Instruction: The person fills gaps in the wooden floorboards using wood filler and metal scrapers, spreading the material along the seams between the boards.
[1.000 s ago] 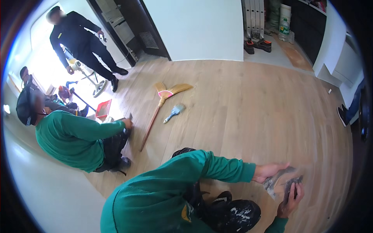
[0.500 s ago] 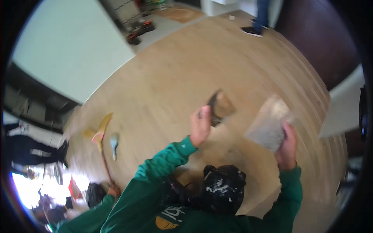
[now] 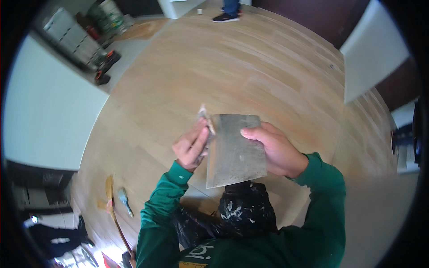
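Observation:
My right hand (image 3: 281, 149) grips a flat grey rectangular plate (image 3: 237, 154) by its right edge, with the thumb lying on its face. The plate has a dull, speckled surface and a brownish strip along its left side. My left hand (image 3: 191, 145) is closed around a small folded piece (image 3: 203, 117), pale at its upper tip; its kind is unclear. That piece sits against or just beside the plate's upper left edge. Both hands are in front of me, above my dark, paint-spotted trousers (image 3: 246, 207).
Tan wood-look floor (image 3: 178, 85) surrounds me. At lower left lie a straw broom (image 3: 110, 192) and a blue-grey brush (image 3: 125, 201). Another person's hand (image 3: 132, 259) is at the broom handle. A pale wall panel (image 3: 49, 102) stands left; a person's shoe (image 3: 225, 18) shows far ahead.
My hands, apart before, have come together. The plate has moved left and now faces me more squarely; the folded piece has moved beside it. The view has turned to the right.

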